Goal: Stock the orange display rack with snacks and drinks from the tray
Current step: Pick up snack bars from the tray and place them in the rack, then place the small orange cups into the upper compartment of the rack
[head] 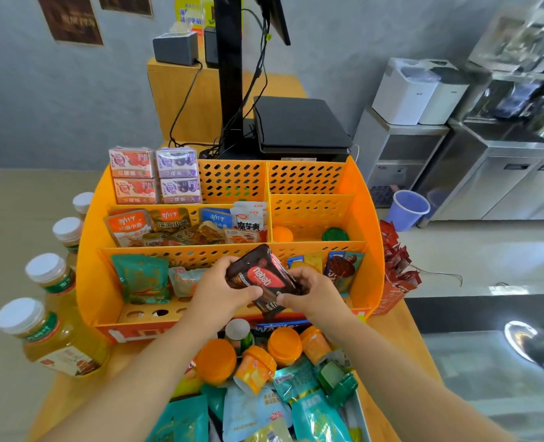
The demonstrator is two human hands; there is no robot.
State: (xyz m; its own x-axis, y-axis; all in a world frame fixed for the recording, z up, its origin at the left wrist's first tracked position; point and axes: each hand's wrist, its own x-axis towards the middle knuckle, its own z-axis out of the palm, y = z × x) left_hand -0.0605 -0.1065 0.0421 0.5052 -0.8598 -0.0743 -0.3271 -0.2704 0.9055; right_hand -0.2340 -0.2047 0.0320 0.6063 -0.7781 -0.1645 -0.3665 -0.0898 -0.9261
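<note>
Both hands are closed on one dark brown wafer packet (262, 280), held tilted over the front row of the orange display rack (368, 237). The left hand (221, 290) pinches the packet's left edge, thumb on its face; the right hand (312, 290) grips its lower right corner. The packet's lower end is partly covered by the right thumb, and its small print is unreadable.

The rack stands on the wooden desk (401, 327). Back row, left compartment: four juice cartons (154, 175), stacked two by two; the two compartments to the right show only perforated walls, their floors hidden. Middle row, left: snack sachets (187, 228) packed upright. Middle row, right: an orange cap (282, 234) and a green cap (335, 234); whatever they close is hidden behind the divider. Front row, left: a teal pouch (143, 279) and a pale pouch beside it, partly hidden by the left hand. Front row, right: blue and yellow packets (340, 266), largely hidden behind the right hand and the wafer packet.

The tray (358, 409) lies just before the rack, cut off by the bottom edge; only a strip of its right wall shows. It holds orange-lidded cups (285, 346), a green-capped bottle and teal pouches, heaped and overlapping. The forearms cover part of the heap.

Tea bottles (50, 339) stand in a line left of the rack, the farthest half hidden behind it. Red sachets (396, 263) hang at the rack's right side; their print is illegible.
</note>
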